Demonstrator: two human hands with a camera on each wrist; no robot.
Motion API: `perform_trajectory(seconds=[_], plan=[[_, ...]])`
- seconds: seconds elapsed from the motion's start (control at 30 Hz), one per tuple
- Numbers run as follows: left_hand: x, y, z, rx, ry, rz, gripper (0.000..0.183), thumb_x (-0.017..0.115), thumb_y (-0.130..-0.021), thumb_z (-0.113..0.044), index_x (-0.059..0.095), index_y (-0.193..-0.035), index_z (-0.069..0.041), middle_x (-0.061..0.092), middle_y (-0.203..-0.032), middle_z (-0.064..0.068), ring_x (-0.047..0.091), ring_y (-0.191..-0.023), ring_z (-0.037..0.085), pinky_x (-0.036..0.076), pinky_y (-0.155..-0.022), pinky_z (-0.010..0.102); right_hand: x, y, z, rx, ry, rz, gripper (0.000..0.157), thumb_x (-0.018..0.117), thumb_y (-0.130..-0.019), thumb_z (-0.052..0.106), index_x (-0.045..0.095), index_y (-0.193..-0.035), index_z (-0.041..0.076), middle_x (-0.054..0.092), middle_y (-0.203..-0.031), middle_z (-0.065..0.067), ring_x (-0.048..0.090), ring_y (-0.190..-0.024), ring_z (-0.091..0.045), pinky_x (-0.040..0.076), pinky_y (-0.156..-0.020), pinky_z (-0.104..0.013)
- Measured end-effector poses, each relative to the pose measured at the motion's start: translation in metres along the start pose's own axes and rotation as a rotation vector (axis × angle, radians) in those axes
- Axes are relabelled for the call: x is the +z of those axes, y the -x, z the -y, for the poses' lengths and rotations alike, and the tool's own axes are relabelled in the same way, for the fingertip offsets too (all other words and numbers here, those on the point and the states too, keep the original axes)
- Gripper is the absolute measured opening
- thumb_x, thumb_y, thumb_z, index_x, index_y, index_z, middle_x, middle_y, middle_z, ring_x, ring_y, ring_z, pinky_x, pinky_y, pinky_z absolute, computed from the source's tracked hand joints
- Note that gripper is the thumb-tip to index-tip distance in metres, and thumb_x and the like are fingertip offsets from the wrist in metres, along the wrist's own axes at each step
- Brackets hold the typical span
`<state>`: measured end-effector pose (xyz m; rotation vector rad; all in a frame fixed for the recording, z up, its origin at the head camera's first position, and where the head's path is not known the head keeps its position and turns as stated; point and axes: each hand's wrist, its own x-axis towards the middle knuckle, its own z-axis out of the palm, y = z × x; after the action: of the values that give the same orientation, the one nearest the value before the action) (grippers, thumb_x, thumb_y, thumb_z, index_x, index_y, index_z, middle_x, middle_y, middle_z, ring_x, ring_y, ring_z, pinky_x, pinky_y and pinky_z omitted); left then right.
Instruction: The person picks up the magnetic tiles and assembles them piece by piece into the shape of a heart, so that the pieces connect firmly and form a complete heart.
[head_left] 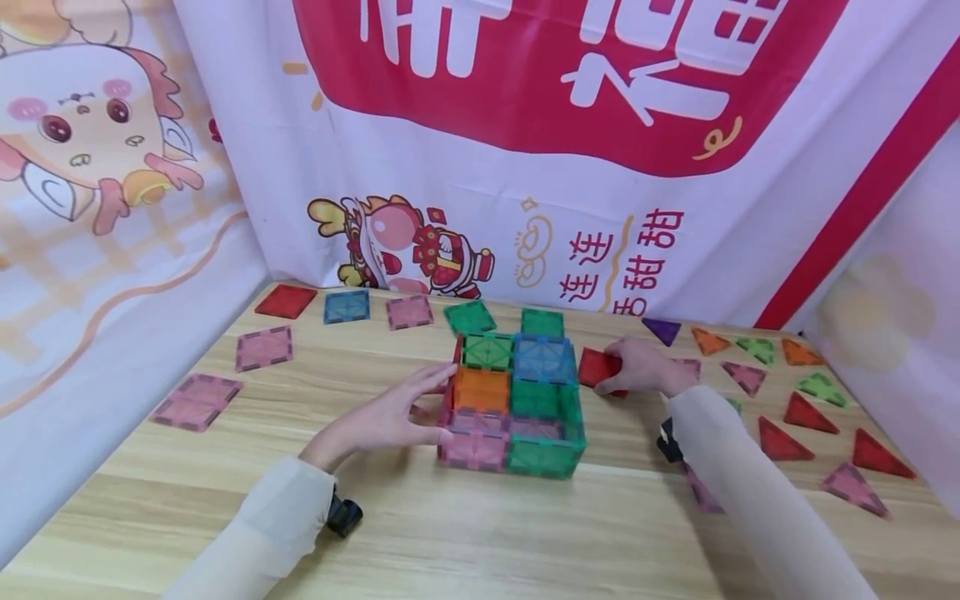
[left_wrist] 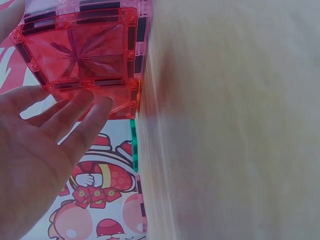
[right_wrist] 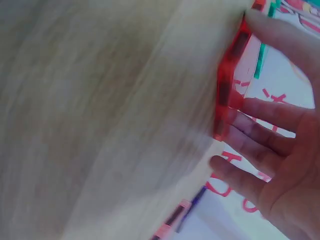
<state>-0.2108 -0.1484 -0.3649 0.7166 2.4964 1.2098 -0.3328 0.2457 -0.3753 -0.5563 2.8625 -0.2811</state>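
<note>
A low box of translucent magnetic tiles [head_left: 474, 451] stands mid-table, with pink and green tiles along its front and orange, green and blue ones behind. Its left side is red tiles [left_wrist: 82, 50]. My left hand [head_left: 386, 421] is beside that side, fingers extended and spread, fingertips right at the red wall and thumb by the front corner. To the right of the box, my right hand [head_left: 643, 367] holds a red square magnetic tile [head_left: 594, 367] low over the table. In the right wrist view its thumb and fingers are at the tile's edges [right_wrist: 225, 90].
Square tiles line the left and back of the table, including pink [head_left: 198, 402], red [head_left: 286, 301], blue [head_left: 347, 307] and green [head_left: 470, 317]. Several triangular tiles lie at the right, among them a red one [head_left: 783, 440] and an orange one [head_left: 709, 341]. A printed cloth [head_left: 450, 167] hangs behind.
</note>
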Motion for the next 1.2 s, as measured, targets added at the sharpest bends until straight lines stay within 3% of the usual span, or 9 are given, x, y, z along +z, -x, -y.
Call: perform_trajectory(seconds=[0.23, 0.33, 0.53, 0.83, 1.03, 1.2], plan=[[0.003, -0.002, 0.0, -0.007, -0.002, 0.004, 0.089, 0.073, -0.082, -0.042, 0.022, -0.152, -0.021, 0.015, -0.159, 0.005, 0.03, -0.14, 0.032, 0.043, -0.102, 0.047, 0.002, 0.011, 0.005, -0.004, -0.022, 0.02, 0.053, 0.074, -0.071, 0.041, 0.059, -0.099, -0.001, 0.059, -0.086, -0.009, 0.053, -0.075, -0.02, 0.046, -0.066, -0.029], [0.005, -0.004, 0.0, -0.007, -0.009, 0.021, 0.089, 0.071, -0.082, -0.044, 0.021, -0.153, -0.022, 0.014, -0.16, 0.005, 0.027, -0.142, 0.033, 0.042, -0.103, 0.048, -0.002, 0.02, 0.001, 0.009, -0.059, -0.018, 0.053, 0.073, -0.073, 0.04, 0.058, -0.101, -0.001, 0.06, -0.088, -0.009, 0.054, -0.076, -0.02, 0.046, -0.067, -0.029], [0.004, 0.0, -0.001, -0.015, -0.024, -0.003, 0.09, 0.072, -0.081, -0.044, 0.022, -0.153, -0.02, 0.014, -0.16, 0.009, 0.023, -0.143, 0.035, 0.039, -0.105, 0.052, -0.017, 0.037, 0.007, -0.03, -0.103, -0.157, 0.062, 0.073, -0.074, 0.039, 0.056, -0.116, -0.004, 0.06, -0.109, -0.018, 0.054, -0.093, -0.026, 0.047, -0.08, -0.039], [0.001, 0.0, -0.002, 0.004, -0.033, 0.0, 0.091, 0.072, -0.081, -0.043, 0.021, -0.153, -0.019, 0.015, -0.159, 0.008, 0.027, -0.141, 0.034, 0.041, -0.103, 0.049, -0.039, 0.081, 0.067, -0.181, -0.094, -0.214, 0.064, 0.076, -0.072, 0.039, 0.055, -0.122, 0.006, 0.054, -0.116, -0.01, 0.053, -0.097, -0.023, 0.049, -0.076, -0.036], [0.001, 0.0, -0.001, -0.003, -0.032, -0.001, 0.09, 0.072, -0.081, -0.043, 0.022, -0.153, -0.022, 0.015, -0.159, 0.007, 0.028, -0.141, 0.034, 0.041, -0.103, 0.049, -0.033, 0.099, 0.114, -0.327, -0.061, -0.199, 0.066, 0.077, -0.069, 0.041, 0.056, -0.122, 0.008, 0.054, -0.112, -0.005, 0.051, -0.097, -0.017, 0.051, -0.071, -0.027], [0.002, -0.001, -0.002, -0.005, -0.033, 0.0, 0.09, 0.072, -0.082, -0.043, 0.021, -0.153, -0.021, 0.015, -0.159, 0.007, 0.027, -0.141, 0.034, 0.04, -0.104, 0.05, -0.023, 0.097, 0.132, -0.38, -0.04, -0.201, 0.066, 0.076, -0.07, 0.041, 0.057, -0.122, 0.006, 0.054, -0.113, -0.005, 0.05, -0.098, -0.015, 0.051, -0.078, -0.028]])
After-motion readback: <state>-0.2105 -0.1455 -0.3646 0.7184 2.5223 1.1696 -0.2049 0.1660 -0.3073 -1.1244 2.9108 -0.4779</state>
